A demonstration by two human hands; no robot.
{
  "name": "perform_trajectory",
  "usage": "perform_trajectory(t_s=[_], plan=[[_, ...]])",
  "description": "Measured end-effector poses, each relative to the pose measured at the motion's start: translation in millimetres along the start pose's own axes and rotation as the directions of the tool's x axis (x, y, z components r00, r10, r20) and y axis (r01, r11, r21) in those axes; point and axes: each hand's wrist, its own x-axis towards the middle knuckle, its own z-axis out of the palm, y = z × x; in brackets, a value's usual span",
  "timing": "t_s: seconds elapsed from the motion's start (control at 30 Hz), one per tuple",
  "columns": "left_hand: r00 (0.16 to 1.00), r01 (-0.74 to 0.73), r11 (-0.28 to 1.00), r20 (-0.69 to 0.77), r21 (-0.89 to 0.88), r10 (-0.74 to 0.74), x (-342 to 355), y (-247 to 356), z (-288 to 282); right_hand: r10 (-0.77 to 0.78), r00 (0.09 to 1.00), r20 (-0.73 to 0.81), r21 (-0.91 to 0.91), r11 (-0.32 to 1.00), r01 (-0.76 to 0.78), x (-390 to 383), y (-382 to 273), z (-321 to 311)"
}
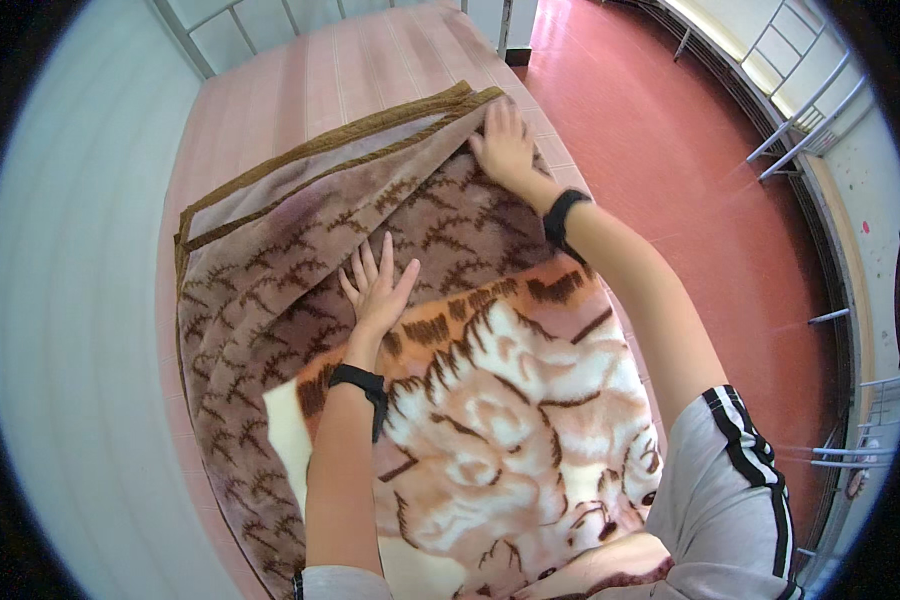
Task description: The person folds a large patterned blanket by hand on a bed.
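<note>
A thick plush blanket (450, 220) lies folded in layers on a bed, brown with dark branch-like marks and a brown bound edge at its far side. On its near part shows a cream and tan face with an animal picture. My left hand (378, 288) rests on the brown pile near the middle, fingers spread. Farther off and to the right, my right hand (508, 145) lies on the blanket's far right corner, fingers stretched out and slightly blurred. Neither hand grips anything that I can see.
The bed has a pink striped sheet (300, 90) and a metal rail (240, 30) at its far end. A pale wall (80, 300) runs along the left. Red floor (660, 180) lies to the right, with metal bed frames (810, 120) beyond it.
</note>
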Motion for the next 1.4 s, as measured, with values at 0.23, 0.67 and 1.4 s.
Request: perform_trajectory(t_s=[0.23,0.67,1.4], plan=[[1.000,0.030,0.999,-0.002,-0.025,-0.030,-3.3,2.8,-1.3,-0.453,0.820,0.351,0.249,0.889,0.385,-208.7,6.5,-138.9],[0.984,-0.108,0.955,0.168,0.277,0.062,-178.0,-23.5,27.2,-0.359,0.394,0.846,0.371,0.928,0.049,-358.3,83.0,-239.6],[0.470,0.840,0.335,0.262,-0.428,-0.843,-543.4,-233.9,-55.7,0.177,0.465,0.867,0.436,0.181,-0.882,-401.8,130.4,-271.1]])
